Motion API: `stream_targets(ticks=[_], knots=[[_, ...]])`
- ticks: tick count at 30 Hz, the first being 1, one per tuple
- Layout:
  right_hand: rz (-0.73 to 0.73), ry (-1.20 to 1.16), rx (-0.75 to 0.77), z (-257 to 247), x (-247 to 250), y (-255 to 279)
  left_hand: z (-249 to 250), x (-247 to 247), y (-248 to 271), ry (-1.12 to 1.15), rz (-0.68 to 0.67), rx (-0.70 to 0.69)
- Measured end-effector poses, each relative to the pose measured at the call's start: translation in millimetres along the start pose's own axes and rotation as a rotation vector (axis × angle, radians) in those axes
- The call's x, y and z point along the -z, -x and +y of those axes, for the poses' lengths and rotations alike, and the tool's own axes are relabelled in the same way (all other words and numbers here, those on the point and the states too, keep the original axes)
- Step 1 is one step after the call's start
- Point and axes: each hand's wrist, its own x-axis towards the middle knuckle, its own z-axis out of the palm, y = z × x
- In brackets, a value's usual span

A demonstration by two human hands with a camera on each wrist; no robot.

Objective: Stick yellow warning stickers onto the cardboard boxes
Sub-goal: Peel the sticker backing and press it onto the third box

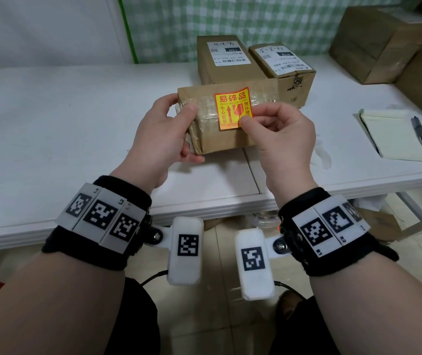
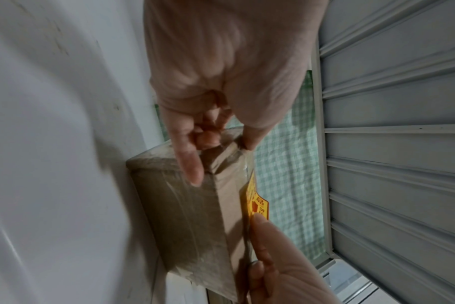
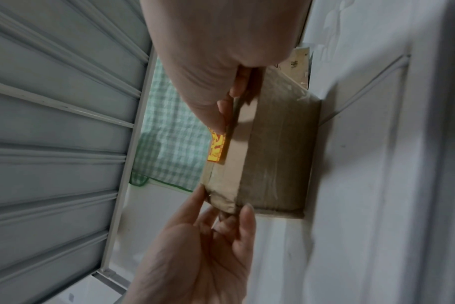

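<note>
white table (image 1: 51,119), three cardboard boxes (image 1: 226,58), notepad (image 1: 394,135), pen (image 1: 420,133)

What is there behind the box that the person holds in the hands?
Behind the held box stand two cardboard boxes with white labels on top, on the white table. The held box covers their lower fronts, so any stickers there cannot be seen.
</note>
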Motion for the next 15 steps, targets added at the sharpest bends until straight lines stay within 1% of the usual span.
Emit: stream_targets(ticks=[6, 9, 13, 15], knots=[[0.025, 0.143, 0.081, 2.2, -4.1, 1.6, -0.5, 0.4, 0.1, -0.004, -0.002, -0.002], [0.075, 0.255, 0.137, 2.4, -3.1, 0.5, -0.6, 1.4, -0.4, -0.007, -0.005, 0.002], [0.108, 0.315, 0.11, 0.9, 0.6, -2.8, 0.0, 2.2, -0.1, -0.019, -0.012, 0.003], [0.126, 0.325, 0.122, 1.0, -0.7, -3.5, 0.6, 2.3, 0.4, -0.03, -0.013, 0.002]])
